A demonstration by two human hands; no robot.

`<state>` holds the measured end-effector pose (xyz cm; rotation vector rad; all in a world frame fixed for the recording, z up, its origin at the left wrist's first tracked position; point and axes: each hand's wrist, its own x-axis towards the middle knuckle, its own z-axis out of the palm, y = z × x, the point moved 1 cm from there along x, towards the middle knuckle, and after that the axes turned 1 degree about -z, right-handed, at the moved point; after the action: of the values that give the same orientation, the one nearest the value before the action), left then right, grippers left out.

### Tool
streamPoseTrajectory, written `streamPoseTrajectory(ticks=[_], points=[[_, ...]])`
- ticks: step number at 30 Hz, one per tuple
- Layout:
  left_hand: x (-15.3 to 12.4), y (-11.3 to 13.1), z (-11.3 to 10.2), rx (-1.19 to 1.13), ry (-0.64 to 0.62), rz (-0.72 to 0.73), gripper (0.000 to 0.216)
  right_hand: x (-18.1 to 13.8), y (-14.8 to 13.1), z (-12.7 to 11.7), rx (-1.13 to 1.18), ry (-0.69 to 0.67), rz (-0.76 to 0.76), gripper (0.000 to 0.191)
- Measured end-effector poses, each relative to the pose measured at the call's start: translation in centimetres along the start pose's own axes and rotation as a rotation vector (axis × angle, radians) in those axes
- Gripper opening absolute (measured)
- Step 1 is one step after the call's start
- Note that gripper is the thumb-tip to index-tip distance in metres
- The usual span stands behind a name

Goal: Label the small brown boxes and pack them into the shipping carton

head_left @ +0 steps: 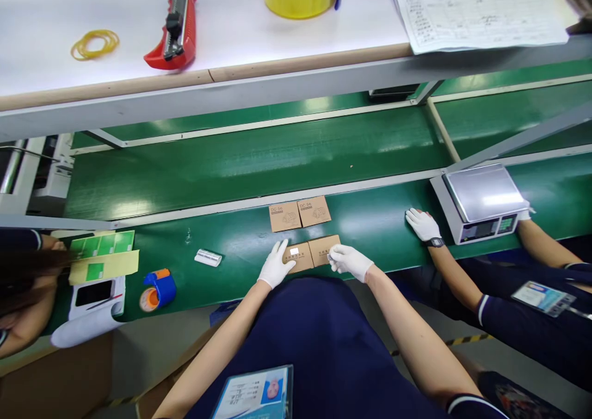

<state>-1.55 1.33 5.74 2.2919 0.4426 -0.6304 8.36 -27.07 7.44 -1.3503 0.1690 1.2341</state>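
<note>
Left hand (275,266) is on the near-left box (300,260), fingers spread at its left edge, a white label (295,251) showing on top! Right hand (350,260) is in at the near-right box (322,249), fingertips pressed together by its right side; can't tell whether they pinch anything. Those 2 boxes sit edge to edge on the green surface (247,243), 2 far boxes (284,215) just beyond. Tape (165,289) off left, scale (485,194) off right.

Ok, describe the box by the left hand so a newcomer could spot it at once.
On the green surface, two brown boxes marked DC 56 lie side by side, with a second pair nearer the wearer. It is that pair's left box, touched by the left hand. Unlike its three neighbours, it shows a white label.
</note>
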Motion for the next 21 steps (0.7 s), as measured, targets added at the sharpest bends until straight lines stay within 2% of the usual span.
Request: streamPoseTrajectory(ticks=[3, 5, 8, 10, 14, 21], points=[[-0.1, -0.3, 0.0, -0.008, 0.014, 0.024, 0.084, 0.3, 0.5, -0.3, -0.169, 0.091, -0.085, 0.033], [-0.3, -0.8, 0.1, -0.022, 0.024, 0.03, 0.083, 0.4, 0.7, -0.7, -0.309, 0.2, -0.156, 0.025], [-0.6, -1.4, 0.4, -0.035, 0.028, 0.018, 0.083, 0.7, 0.8, -1.1, -0.571, 0.406, -0.267, 0.02], [-0.7, -1.5, 0.6, -0.036, 0.027, 0.007, 0.084, 1.4, 0.9, -1.1, -0.717, 0.49, -0.346, 0.02], [-0.7, -1.5, 0.9, -0.045, 0.022, -0.01, 0.085, 3.3, 1.3, -0.9, -0.879, 0.519, -0.395, 0.019], [-0.9, -2.4, 0.8, -0.069, 0.051, 0.023, 0.082, 4.6, 1.2, -0.3, -0.925, 0.539, -0.332, 0.018]])
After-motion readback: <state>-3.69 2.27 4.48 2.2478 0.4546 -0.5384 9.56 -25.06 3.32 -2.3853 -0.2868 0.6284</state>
